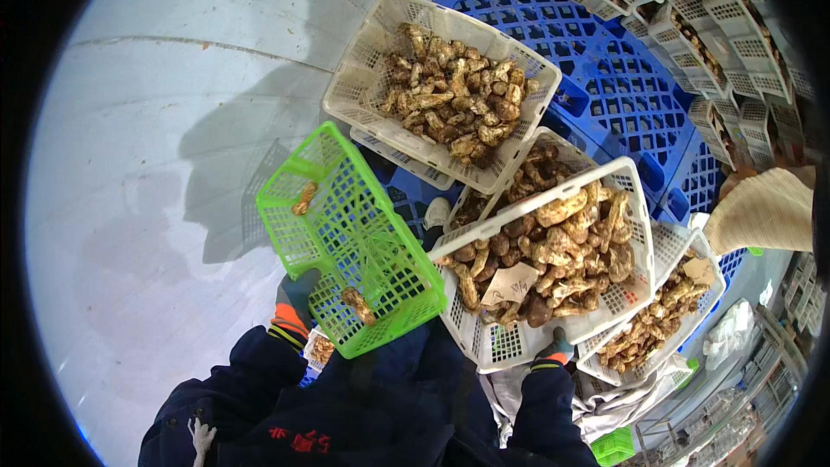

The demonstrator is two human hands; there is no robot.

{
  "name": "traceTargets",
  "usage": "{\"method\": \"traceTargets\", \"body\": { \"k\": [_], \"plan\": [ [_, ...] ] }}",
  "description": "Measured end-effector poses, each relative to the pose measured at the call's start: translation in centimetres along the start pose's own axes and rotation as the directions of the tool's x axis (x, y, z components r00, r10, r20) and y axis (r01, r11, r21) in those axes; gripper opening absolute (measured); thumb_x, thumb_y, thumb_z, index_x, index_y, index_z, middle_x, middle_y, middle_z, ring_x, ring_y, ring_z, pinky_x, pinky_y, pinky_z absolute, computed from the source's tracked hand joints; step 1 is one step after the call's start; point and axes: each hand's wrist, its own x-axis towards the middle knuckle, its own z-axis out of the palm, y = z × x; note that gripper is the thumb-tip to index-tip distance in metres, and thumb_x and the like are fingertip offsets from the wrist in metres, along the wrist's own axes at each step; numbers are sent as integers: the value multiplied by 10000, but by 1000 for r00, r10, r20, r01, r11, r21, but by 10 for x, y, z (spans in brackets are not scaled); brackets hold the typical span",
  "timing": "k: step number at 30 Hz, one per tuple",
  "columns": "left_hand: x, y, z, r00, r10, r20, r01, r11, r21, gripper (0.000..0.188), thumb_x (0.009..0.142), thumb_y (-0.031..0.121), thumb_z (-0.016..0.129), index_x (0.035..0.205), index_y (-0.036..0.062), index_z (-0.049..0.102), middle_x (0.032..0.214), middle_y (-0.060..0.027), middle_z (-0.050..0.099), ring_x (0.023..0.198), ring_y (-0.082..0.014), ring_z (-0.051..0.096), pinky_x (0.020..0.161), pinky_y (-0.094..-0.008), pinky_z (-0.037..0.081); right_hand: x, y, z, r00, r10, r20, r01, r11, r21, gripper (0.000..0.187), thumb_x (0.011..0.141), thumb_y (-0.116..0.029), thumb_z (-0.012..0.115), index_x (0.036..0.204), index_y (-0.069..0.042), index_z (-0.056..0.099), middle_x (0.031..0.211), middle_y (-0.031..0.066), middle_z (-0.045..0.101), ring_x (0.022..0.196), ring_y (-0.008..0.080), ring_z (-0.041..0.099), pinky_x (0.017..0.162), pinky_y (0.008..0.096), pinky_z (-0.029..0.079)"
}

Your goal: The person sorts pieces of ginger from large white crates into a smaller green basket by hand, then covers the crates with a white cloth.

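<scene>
My left hand (299, 296), in a grey and orange glove, grips the near left side of a green plastic basket (413, 270). Inside that basket lie two mushrooms, one at the far end (304, 198) and one at the near end (358, 305). At the near edge of a tilted white crate (641, 246), my right hand (558, 348) is closed on its rim, the fingers partly hidden. Thick-stemmed brown mushrooms (571, 251) fill this crate, with a cardboard slip (510, 284) on top of them. Beneath it sits another white crate (484, 348), mostly covered.
Beyond stands a white crate (359, 91) of mushrooms on blue pallets (635, 112). A further mushroom crate (711, 294) is at the right. Stacked white crates (692, 43) line the far right, beside straw-coloured hats (761, 216). Grey floor (130, 207) stretches along the left.
</scene>
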Motion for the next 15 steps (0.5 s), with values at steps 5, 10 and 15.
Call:
{"method": "traceTargets", "body": {
  "k": [5, 10, 15],
  "plan": [
    [-12, 1, -4, 1000, -3, -27, 0, 992, -127, 296, 821, 121, 563, 1096, 11, 560, 941, -98, 626, 798, -225, 629, 722, -345, 524, 28, -2, -13, 999, 36, 3, -34, 971, -237, 414, 735, -133, 726, 1068, 70, 587, 903, 138, 636, 691, 271, 595, 644, 374, 508],
    [1, 17, 3, 998, 54, 25, -51, 993, -105, 327, 813, 115, 566, 1120, 5, 545, 972, -103, 622, 809, -226, 627, 726, -352, 527, 24, -31, -5, 750, -653, 105, 625, 649, -433, 758, 688, -136, 753, 1324, 50, 385, 1286, 164, 487, 1138, 285, 492, 998, 339, 375],
    [61, 7, -5, 999, -13, 53, 14, 1000, -17, 327, 811, 104, 564, 1126, 20, 543, 955, -103, 621, 794, -236, 630, 691, -366, 538, -83, -125, 122, 517, -791, 326, 836, 385, -392, 638, 830, -13, 587, 1394, -2, 289, 1386, 174, 388, 1254, 249, 408, 1053, 354, 305]
  ]
}}
